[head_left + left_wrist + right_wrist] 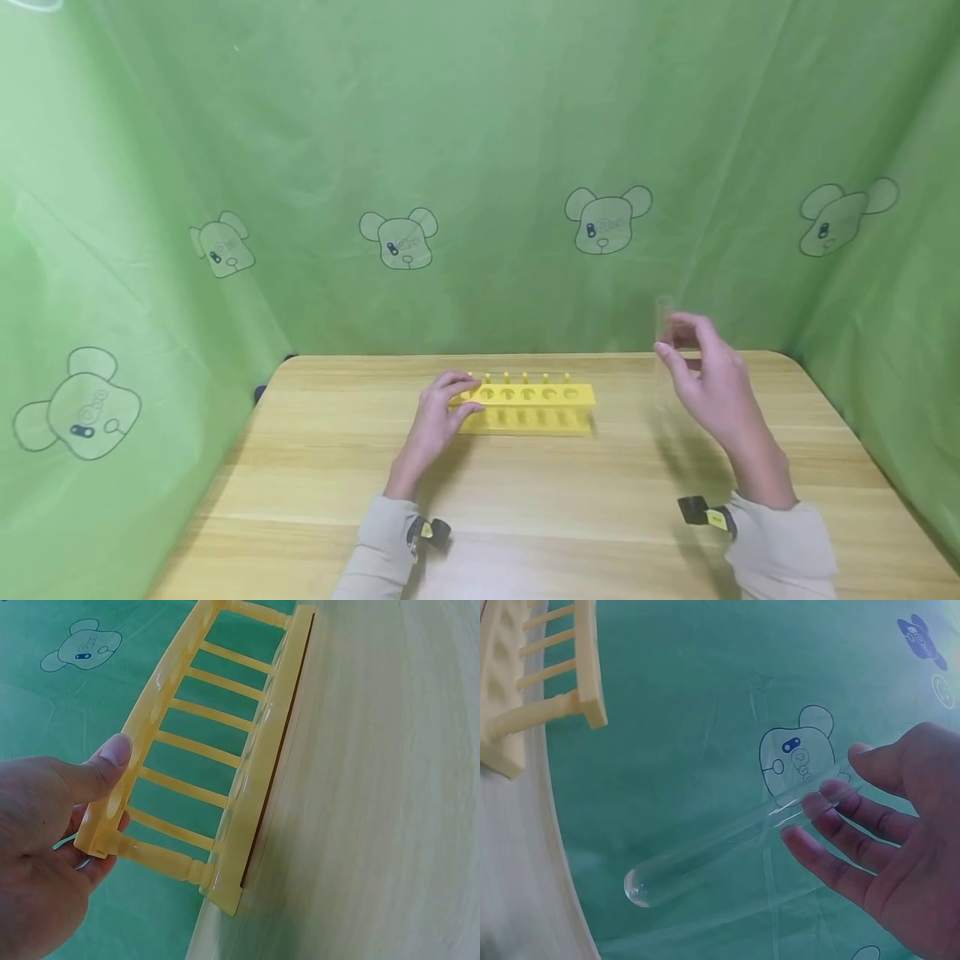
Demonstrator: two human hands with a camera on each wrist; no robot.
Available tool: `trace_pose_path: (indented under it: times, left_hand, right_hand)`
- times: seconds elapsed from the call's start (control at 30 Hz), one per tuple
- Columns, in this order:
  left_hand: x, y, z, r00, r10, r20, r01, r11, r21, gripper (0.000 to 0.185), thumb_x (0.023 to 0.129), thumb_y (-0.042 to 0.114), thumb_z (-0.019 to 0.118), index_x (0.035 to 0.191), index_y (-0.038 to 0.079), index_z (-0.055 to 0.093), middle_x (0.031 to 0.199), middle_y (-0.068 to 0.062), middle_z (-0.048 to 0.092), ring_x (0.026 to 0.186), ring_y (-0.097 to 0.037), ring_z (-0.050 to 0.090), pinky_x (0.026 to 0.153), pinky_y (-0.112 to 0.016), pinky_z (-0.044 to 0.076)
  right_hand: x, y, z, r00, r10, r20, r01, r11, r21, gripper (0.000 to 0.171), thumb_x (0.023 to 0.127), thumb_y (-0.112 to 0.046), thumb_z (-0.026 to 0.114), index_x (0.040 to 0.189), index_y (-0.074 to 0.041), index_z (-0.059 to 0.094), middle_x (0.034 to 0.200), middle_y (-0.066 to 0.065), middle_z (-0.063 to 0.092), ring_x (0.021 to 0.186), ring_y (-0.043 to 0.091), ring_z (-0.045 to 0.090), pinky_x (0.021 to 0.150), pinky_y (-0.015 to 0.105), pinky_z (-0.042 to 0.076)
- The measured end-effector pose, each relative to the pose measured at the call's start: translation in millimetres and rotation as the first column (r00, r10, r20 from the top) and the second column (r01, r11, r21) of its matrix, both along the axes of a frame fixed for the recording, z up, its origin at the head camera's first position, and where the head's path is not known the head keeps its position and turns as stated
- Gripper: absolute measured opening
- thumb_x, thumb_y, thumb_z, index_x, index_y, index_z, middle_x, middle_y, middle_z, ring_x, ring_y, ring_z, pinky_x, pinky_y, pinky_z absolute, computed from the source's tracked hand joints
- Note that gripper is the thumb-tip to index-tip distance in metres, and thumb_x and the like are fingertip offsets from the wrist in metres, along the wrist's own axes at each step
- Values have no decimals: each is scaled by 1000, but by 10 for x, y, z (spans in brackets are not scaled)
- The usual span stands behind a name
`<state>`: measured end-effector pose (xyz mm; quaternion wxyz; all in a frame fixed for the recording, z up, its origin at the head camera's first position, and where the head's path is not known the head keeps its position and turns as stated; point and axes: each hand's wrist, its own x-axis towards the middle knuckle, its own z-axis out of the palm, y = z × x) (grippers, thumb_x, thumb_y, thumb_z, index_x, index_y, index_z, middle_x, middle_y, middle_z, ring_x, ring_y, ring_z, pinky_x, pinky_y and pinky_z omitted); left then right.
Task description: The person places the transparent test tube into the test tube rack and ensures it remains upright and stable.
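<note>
A yellow test tube rack (525, 396) with a row of round holes stands on the wooden table. At its left end my left hand (438, 412) grips the top bar, thumb on the near side in the left wrist view, where the rack (255, 787) shows its pegs and lower bar. To the right of the rack, my right hand (708, 379) pinches a clear glass test tube (705, 851) near its upper end. The tube hangs upright in the head view, its rounded bottom down, and nothing shows inside it.
The wooden table (322, 517) reaches to a green curtain (487, 125) with bear-head prints, which hangs behind it and at both sides. Black wrist cameras (693, 510) sit at the cuffs of both sleeves.
</note>
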<state>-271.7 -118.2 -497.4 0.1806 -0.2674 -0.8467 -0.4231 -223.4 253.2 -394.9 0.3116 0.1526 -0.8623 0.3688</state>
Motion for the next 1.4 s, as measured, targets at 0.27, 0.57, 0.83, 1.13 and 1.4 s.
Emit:
trace_pose_path:
  times: [0.27, 0.57, 0.83, 1.13, 1.4]
  left_hand:
    - [14, 21, 16, 999, -1, 43, 1, 1000, 2, 39, 84, 6, 81, 119, -7, 70, 122, -21, 67, 116, -33, 64, 108, -40, 51]
    - [34, 20, 3, 998, 13, 60, -13, 1000, -8, 39, 84, 8, 81, 119, -5, 71, 123, -18, 67, 117, -31, 64, 109, -39, 50]
    - [40, 17, -28, 999, 8, 51, -8, 1000, 2, 39, 84, 8, 81, 119, -5, 71, 122, -18, 68, 116, -31, 64, 109, -39, 50]
    - [-2, 3, -34, 999, 10, 54, -10, 1000, 7, 39, 85, 11, 81, 119, -5, 71, 123, -18, 67, 117, -30, 63, 110, -39, 49]
    - [0, 5, -27, 999, 18, 33, -18, 1000, 9, 38, 83, 7, 82, 118, -5, 72, 121, -16, 68, 115, -31, 64, 108, -41, 51]
  right_hand:
    - [27, -66, 27, 1000, -9, 21, 10, 998, -61, 42, 98, 0, 67, 137, 3, 52, 107, 14, 66, 101, 33, 64, 81, 1, 48]
    - [20, -133, 11, 1000, -10, 0, 10, 995, -102, 41, 96, 1, 69, 135, 2, 54, 107, 9, 66, 102, 29, 64, 81, 3, 50]
    - [29, -163, 36, 1000, -2, -13, 0, 990, -140, 42, 96, 1, 69, 136, -1, 56, 108, 13, 67, 102, 8, 63, 82, 5, 51]
    - [-24, -178, 2, 1000, 9, -26, -13, 987, -162, 45, 94, 7, 69, 136, 2, 55, 108, 17, 67, 102, 11, 64, 81, 4, 51]
    - [-55, -241, -28, 999, 22, -32, -27, 984, -173, 46, 93, 8, 70, 136, 2, 55, 108, 19, 67, 101, 20, 65, 82, 5, 52]
